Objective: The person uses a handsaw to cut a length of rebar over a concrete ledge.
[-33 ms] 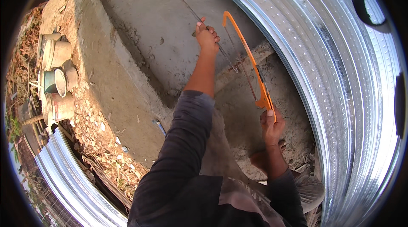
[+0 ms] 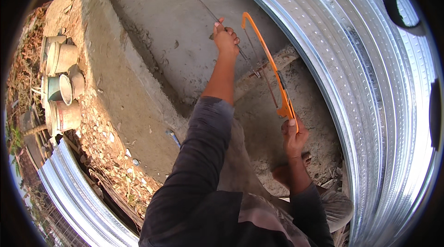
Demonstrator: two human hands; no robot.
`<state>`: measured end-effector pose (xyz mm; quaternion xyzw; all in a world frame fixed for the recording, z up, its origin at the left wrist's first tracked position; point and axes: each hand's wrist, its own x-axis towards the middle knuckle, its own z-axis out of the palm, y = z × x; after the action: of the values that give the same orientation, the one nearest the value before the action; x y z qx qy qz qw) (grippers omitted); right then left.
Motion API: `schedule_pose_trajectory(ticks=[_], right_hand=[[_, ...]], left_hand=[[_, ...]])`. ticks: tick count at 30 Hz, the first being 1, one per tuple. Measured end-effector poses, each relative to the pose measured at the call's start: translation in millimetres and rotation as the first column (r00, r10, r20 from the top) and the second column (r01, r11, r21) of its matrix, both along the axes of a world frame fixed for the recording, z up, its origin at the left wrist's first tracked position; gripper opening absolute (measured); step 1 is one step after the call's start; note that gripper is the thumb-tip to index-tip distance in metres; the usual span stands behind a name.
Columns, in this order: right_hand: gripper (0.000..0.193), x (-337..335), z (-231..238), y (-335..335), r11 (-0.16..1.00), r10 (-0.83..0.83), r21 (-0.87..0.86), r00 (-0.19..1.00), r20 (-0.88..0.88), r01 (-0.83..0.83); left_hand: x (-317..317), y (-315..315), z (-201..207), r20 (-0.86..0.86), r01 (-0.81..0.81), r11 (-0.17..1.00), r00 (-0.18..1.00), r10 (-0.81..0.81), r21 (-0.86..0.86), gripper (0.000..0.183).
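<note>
My left hand (image 2: 225,40) is closed around a thin metal rod (image 2: 203,4) that slants across the concrete. The rod's near end lies by a small reddish-brown piece (image 2: 255,74) at a concrete ledge (image 2: 287,59). In my right hand (image 2: 295,139) is the handle of an orange hacksaw (image 2: 264,46), its bow pointing away from me. The saw's thin blade (image 2: 269,85) passes beside the rod's near end. Whether blade and rod touch, I cannot tell.
Corrugated metal sheets (image 2: 370,85) curve along the right side. A low concrete curb (image 2: 134,57) runs on the left, with several dirty buckets (image 2: 67,59) beyond it. Another metal sheet (image 2: 78,191) lies at the lower left. A bare foot (image 2: 281,175) shows near my right forearm.
The hacksaw's handle and my right hand have shifted slightly to the left. My left hand and the rod have stayed almost still.
</note>
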<state>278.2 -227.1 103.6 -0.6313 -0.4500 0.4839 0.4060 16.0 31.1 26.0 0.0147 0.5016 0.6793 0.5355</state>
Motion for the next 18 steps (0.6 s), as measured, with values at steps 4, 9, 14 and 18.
schedule_pose_trajectory(ticks=[4,9,14,18], right_hand=[[0.056,-15.8,-8.3,-0.1,0.999,0.048,0.021,0.995,0.087,-0.050],[0.055,-10.9,-18.3,-2.8,0.998,0.056,0.015,0.994,0.091,-0.057],[0.050,5.6,-11.2,-20.1,0.980,0.186,0.019,0.954,0.234,-0.196],[0.048,14.9,1.1,-42.9,0.983,0.181,-0.028,0.961,0.210,-0.179]], left_hand=[[-9.1,15.6,-8.1,-0.015,-0.016,0.999,1.000,0.016,0.033,0.037],[2.7,17.7,-18.1,-0.119,-0.042,0.994,0.992,0.030,-0.097,0.036],[2.7,22.0,-29.4,-0.306,-0.106,0.980,0.951,0.049,-0.171,0.037],[2.0,24.6,-41.4,-0.375,-0.142,0.960,0.926,0.043,-0.242,0.038]])
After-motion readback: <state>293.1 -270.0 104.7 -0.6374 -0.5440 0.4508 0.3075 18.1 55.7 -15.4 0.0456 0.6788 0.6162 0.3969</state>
